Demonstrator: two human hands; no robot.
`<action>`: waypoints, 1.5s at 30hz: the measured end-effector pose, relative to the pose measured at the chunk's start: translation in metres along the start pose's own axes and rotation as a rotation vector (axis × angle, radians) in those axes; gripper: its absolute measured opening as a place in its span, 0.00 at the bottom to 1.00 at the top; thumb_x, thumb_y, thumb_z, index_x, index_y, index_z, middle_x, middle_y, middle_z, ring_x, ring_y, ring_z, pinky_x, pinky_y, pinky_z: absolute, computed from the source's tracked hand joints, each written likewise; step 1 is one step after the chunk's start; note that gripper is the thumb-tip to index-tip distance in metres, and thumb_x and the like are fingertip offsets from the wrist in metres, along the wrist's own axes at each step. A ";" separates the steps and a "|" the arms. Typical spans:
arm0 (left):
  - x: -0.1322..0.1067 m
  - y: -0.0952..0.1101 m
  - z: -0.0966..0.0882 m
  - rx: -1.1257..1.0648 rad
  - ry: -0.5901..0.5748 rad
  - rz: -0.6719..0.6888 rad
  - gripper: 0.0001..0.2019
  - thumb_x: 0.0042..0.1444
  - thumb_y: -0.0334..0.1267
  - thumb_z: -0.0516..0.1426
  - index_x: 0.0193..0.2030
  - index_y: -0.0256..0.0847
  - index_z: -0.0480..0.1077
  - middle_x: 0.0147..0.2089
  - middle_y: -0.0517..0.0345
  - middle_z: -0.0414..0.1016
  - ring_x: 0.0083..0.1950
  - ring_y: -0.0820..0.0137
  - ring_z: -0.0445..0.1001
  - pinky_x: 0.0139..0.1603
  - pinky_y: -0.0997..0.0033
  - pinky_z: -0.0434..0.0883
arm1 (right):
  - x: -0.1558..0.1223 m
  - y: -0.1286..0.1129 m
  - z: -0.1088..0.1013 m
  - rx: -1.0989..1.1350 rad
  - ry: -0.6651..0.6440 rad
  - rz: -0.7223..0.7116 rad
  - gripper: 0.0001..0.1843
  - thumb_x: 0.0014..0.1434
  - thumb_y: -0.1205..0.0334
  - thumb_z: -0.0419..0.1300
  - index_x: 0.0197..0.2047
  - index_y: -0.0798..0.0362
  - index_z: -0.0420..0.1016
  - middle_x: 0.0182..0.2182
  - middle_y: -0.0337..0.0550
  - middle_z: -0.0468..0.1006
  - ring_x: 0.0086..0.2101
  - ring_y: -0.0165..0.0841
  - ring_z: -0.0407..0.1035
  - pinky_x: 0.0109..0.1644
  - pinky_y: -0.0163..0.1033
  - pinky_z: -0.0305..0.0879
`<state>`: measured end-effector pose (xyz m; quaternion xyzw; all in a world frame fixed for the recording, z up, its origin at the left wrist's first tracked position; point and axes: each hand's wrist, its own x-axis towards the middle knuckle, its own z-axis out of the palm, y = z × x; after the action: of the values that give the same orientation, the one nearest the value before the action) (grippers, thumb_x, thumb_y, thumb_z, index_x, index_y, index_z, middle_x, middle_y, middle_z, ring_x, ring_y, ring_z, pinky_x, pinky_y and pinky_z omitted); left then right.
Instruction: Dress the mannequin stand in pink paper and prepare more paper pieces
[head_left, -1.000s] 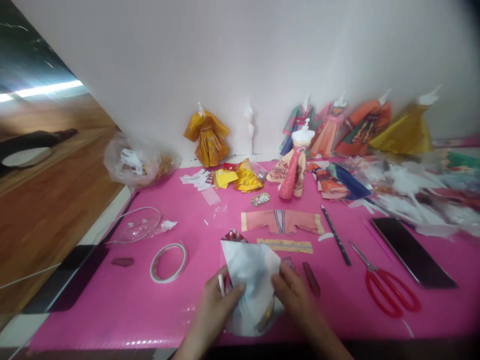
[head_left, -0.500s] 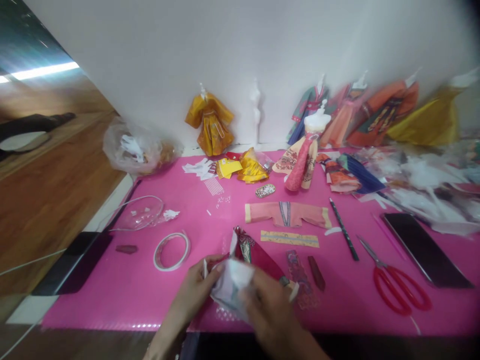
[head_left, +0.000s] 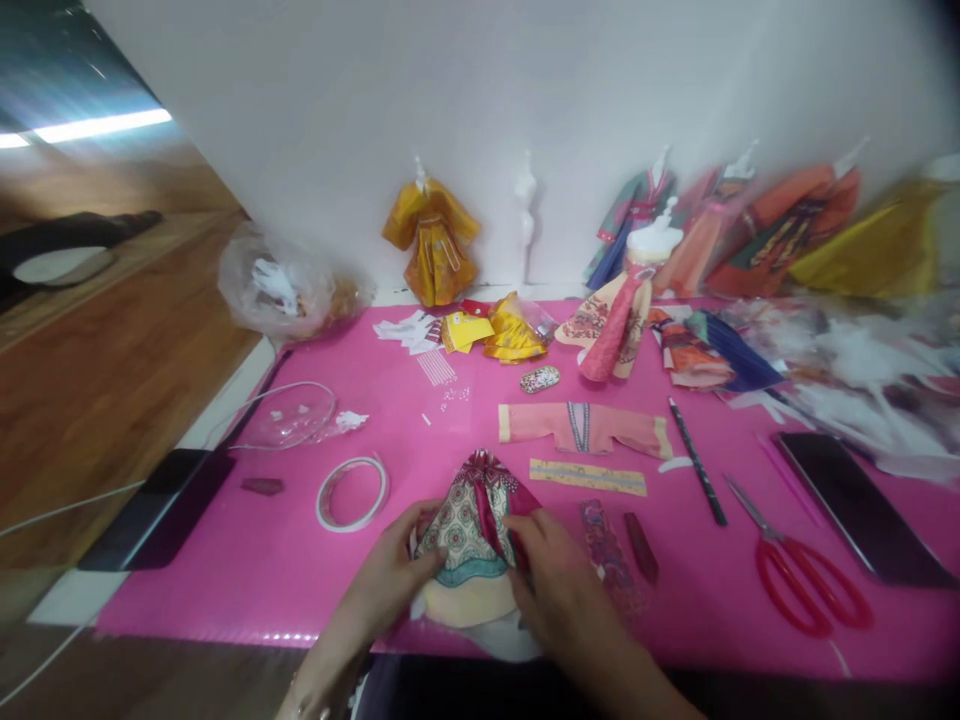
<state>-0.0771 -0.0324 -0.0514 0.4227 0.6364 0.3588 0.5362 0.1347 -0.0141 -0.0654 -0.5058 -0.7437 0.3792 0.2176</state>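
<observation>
From the head view, my left hand [head_left: 390, 580] and my right hand [head_left: 555, 590] both grip a small patterned paper skirt [head_left: 472, 530] at the near edge of the pink surface [head_left: 225, 590]. My left fingers pinch its left side and my right fingers pinch its right side, close to the dark red strip running down its middle. The skirt lies flat, its gathered red top pointing away from me and its pale hem toward me.

Just left of it lies a roll of clear tape [head_left: 352, 492], and beyond that a clear plastic lid [head_left: 289, 415]. Just right of my right hand are a patterned strip [head_left: 606, 545] and a small dark red piece [head_left: 642, 534]. Farther back lie a salmon paper jacket [head_left: 585, 428] and a yellowish band [head_left: 587, 477]. To the right rest a dark pencil [head_left: 697, 462], red-handled scissors [head_left: 802, 575] and a black phone [head_left: 862, 508]. Dressed paper figures stand along the wall, among them a golden robe [head_left: 435, 245].
</observation>
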 end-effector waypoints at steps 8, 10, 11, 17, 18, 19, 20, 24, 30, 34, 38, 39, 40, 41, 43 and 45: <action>0.008 -0.008 -0.028 0.348 0.216 0.093 0.22 0.50 0.38 0.57 0.54 0.40 0.71 0.33 0.58 0.77 0.34 0.62 0.76 0.37 0.61 0.73 | 0.007 0.052 -0.043 0.703 0.177 0.258 0.17 0.51 0.55 0.67 0.43 0.52 0.76 0.33 0.44 0.79 0.35 0.38 0.74 0.39 0.42 0.70; 0.010 -0.008 -0.028 0.448 0.262 0.112 0.21 0.51 0.37 0.57 0.53 0.41 0.71 0.34 0.57 0.77 0.34 0.61 0.77 0.38 0.60 0.73 | 0.008 0.066 -0.055 0.554 0.248 0.266 0.16 0.52 0.55 0.66 0.43 0.52 0.77 0.34 0.45 0.80 0.35 0.39 0.74 0.40 0.44 0.70; 0.011 -0.008 -0.027 0.490 0.277 0.128 0.21 0.51 0.37 0.56 0.53 0.42 0.71 0.36 0.55 0.78 0.36 0.60 0.77 0.39 0.58 0.73 | 0.007 0.071 -0.059 0.459 0.260 0.259 0.14 0.54 0.56 0.64 0.43 0.52 0.77 0.35 0.46 0.80 0.36 0.40 0.75 0.41 0.46 0.70; 0.011 -0.006 -0.012 0.668 0.358 0.314 0.16 0.57 0.41 0.55 0.51 0.40 0.72 0.50 0.45 0.77 0.53 0.51 0.73 0.55 0.45 0.68 | -0.002 0.044 -0.055 -0.096 0.356 -0.047 0.05 0.60 0.61 0.58 0.37 0.49 0.76 0.36 0.48 0.79 0.39 0.44 0.72 0.43 0.49 0.67; 0.009 -0.005 -0.008 0.691 0.373 0.352 0.16 0.58 0.42 0.55 0.50 0.38 0.72 0.50 0.43 0.76 0.54 0.49 0.72 0.57 0.43 0.66 | -0.003 0.034 -0.047 -0.148 0.335 -0.068 0.05 0.60 0.62 0.58 0.35 0.49 0.75 0.33 0.48 0.78 0.37 0.43 0.71 0.41 0.48 0.67; 0.008 -0.004 -0.003 0.710 0.379 0.388 0.15 0.59 0.42 0.55 0.49 0.37 0.73 0.50 0.41 0.75 0.54 0.49 0.71 0.57 0.42 0.66 | -0.004 0.024 -0.038 -0.186 0.269 -0.078 0.04 0.59 0.62 0.60 0.36 0.50 0.75 0.33 0.48 0.77 0.37 0.44 0.71 0.41 0.49 0.67; 0.007 -0.004 0.002 0.723 0.374 0.421 0.14 0.60 0.41 0.54 0.48 0.37 0.73 0.49 0.41 0.76 0.54 0.49 0.71 0.57 0.42 0.66 | -0.004 0.017 -0.028 -0.209 0.192 -0.098 0.05 0.57 0.63 0.62 0.38 0.52 0.76 0.33 0.48 0.77 0.36 0.44 0.70 0.40 0.49 0.68; 0.002 -0.008 0.027 0.750 0.241 0.521 0.10 0.61 0.38 0.55 0.46 0.41 0.75 0.50 0.45 0.77 0.54 0.55 0.74 0.55 0.51 0.72 | 0.000 0.007 -0.002 -0.197 0.120 -0.106 0.17 0.53 0.74 0.57 0.45 0.56 0.78 0.36 0.52 0.78 0.38 0.46 0.71 0.43 0.51 0.69; 0.000 -0.035 0.039 1.051 0.043 0.618 0.26 0.59 0.31 0.55 0.65 0.39 0.63 0.70 0.37 0.61 0.70 0.43 0.59 0.63 0.35 0.64 | 0.019 0.036 -0.057 0.602 0.197 0.231 0.13 0.54 0.59 0.60 0.42 0.49 0.81 0.32 0.41 0.81 0.31 0.38 0.73 0.35 0.41 0.68; 0.001 -0.042 0.036 1.135 0.012 0.629 0.26 0.59 0.29 0.53 0.65 0.40 0.63 0.71 0.35 0.59 0.71 0.41 0.57 0.62 0.32 0.64 | 0.038 0.061 -0.099 0.808 0.365 0.391 0.20 0.45 0.56 0.67 0.43 0.52 0.81 0.29 0.39 0.80 0.28 0.34 0.71 0.31 0.38 0.65; 0.002 -0.042 0.032 1.139 0.000 0.649 0.24 0.60 0.30 0.52 0.64 0.40 0.64 0.71 0.35 0.58 0.70 0.40 0.57 0.61 0.31 0.64 | 0.053 0.078 -0.110 0.804 0.425 0.389 0.20 0.41 0.55 0.69 0.39 0.53 0.81 0.29 0.40 0.81 0.27 0.32 0.71 0.31 0.36 0.64; 0.002 -0.041 0.031 1.126 0.001 0.658 0.24 0.61 0.31 0.52 0.64 0.40 0.64 0.71 0.35 0.59 0.70 0.40 0.57 0.61 0.30 0.64 | 0.056 0.081 -0.110 0.804 0.432 0.386 0.20 0.40 0.55 0.70 0.39 0.53 0.81 0.30 0.40 0.81 0.27 0.32 0.71 0.31 0.37 0.65; 0.002 -0.039 0.030 1.098 0.007 0.667 0.23 0.61 0.31 0.52 0.64 0.40 0.64 0.71 0.35 0.59 0.70 0.40 0.57 0.61 0.29 0.63 | 0.058 0.082 -0.109 0.803 0.438 0.382 0.20 0.40 0.55 0.69 0.39 0.53 0.81 0.30 0.41 0.82 0.28 0.33 0.72 0.32 0.37 0.66; 0.002 -0.037 0.030 1.041 0.022 0.669 0.22 0.61 0.32 0.53 0.62 0.40 0.66 0.70 0.35 0.61 0.70 0.40 0.58 0.61 0.29 0.62 | 0.059 0.083 -0.109 0.799 0.444 0.377 0.21 0.40 0.55 0.69 0.39 0.53 0.81 0.31 0.42 0.82 0.29 0.34 0.73 0.34 0.38 0.68; 0.002 -0.028 0.036 0.874 0.049 0.650 0.16 0.61 0.33 0.54 0.55 0.40 0.71 0.64 0.37 0.68 0.65 0.42 0.64 0.59 0.31 0.64 | 0.061 0.083 -0.108 0.778 0.461 0.361 0.20 0.41 0.54 0.67 0.40 0.52 0.81 0.34 0.43 0.83 0.33 0.37 0.75 0.38 0.41 0.70; 0.004 -0.016 0.049 0.714 0.048 0.609 0.10 0.62 0.34 0.54 0.46 0.41 0.74 0.53 0.42 0.75 0.56 0.50 0.70 0.55 0.40 0.68 | 0.062 0.082 -0.107 0.735 0.481 0.337 0.19 0.43 0.55 0.66 0.40 0.52 0.81 0.38 0.45 0.84 0.38 0.39 0.76 0.44 0.43 0.70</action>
<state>-0.0316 -0.0350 -0.0757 0.7399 0.5792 0.2681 0.2126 0.2339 0.0957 -0.0673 -0.5822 -0.3962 0.5195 0.4839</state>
